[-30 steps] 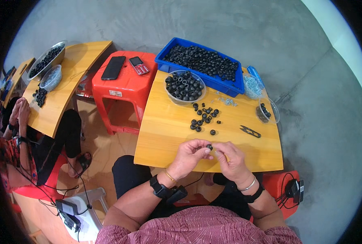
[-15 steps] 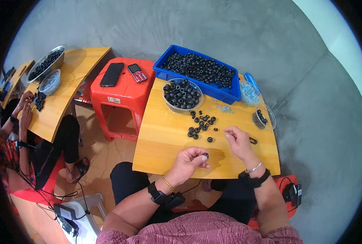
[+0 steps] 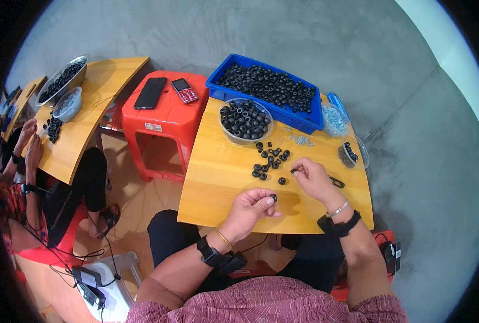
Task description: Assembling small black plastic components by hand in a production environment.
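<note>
Yellow surface [image 3: 218, 185], its centre taken as the clock's hub. Blue tray [image 3: 305, 124] of black parts lies toward 12 o'clock; clear bowl [image 3: 242, 140], likewise filled, at 11. Left hand [image 3: 242, 212], at 7 o'clock: grip closed on a rounded black part [image 3: 273, 197]. Right hand [image 3: 316, 182], between 3 and 4: fingertips together on a small black piece [image 3: 293, 170]. Loose black parts [image 3: 270, 159] lie around the hub; tiny silvery pieces [image 3: 302, 140] toward 1.

Both hands [image 3: 250, 210] [image 3: 314, 178] pinch small black pieces [image 3: 273, 197] [image 3: 293, 171] over the yellow table [image 3: 212, 180].
</note>
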`<state>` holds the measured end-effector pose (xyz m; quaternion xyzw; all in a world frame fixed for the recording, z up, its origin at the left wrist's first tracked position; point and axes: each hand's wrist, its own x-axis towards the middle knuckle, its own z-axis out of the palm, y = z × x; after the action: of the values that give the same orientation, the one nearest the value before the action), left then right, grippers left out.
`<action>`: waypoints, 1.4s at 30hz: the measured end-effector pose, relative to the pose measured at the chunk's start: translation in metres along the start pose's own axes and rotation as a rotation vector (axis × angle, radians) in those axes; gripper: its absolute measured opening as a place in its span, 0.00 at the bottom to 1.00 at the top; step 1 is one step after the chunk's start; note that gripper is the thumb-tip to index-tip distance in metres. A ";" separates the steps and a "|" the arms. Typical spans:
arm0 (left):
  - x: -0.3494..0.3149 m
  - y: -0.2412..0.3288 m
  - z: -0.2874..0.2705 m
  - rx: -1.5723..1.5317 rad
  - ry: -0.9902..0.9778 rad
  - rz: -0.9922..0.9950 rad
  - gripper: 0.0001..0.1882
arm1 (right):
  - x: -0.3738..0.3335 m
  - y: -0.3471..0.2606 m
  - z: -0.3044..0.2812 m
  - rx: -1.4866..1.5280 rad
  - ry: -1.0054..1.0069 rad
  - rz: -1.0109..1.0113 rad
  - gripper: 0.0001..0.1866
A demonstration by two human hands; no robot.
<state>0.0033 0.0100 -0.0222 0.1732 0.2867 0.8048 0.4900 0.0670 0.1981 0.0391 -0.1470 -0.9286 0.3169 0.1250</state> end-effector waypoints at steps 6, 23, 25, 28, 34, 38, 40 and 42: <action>0.000 0.001 0.000 -0.063 -0.048 0.041 0.08 | -0.041 -0.036 0.010 0.346 -0.079 0.033 0.06; -0.001 0.002 0.002 0.083 -0.007 0.069 0.08 | -0.049 -0.055 0.019 0.204 -0.056 -0.075 0.05; -0.001 0.002 0.003 0.076 -0.013 0.064 0.08 | -0.049 -0.053 0.020 0.284 -0.045 -0.092 0.05; -0.001 0.002 0.003 0.068 -0.006 0.047 0.08 | -0.050 -0.047 0.022 0.595 -0.098 0.032 0.04; -0.001 -0.001 -0.001 0.036 0.012 0.044 0.08 | -0.056 -0.042 0.025 0.905 -0.071 0.144 0.04; 0.000 -0.002 -0.003 0.049 -0.019 0.077 0.08 | -0.059 -0.041 0.033 0.978 -0.058 0.144 0.03; -0.001 -0.001 -0.001 0.066 -0.013 0.071 0.08 | -0.059 -0.039 0.037 1.001 -0.013 0.115 0.02; -0.001 0.001 0.000 0.084 -0.004 0.045 0.08 | -0.060 -0.038 0.038 1.006 -0.007 0.111 0.02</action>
<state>0.0031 0.0083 -0.0217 0.2019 0.3153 0.8024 0.4647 0.1025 0.1272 0.0256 -0.1168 -0.6520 0.7319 0.1600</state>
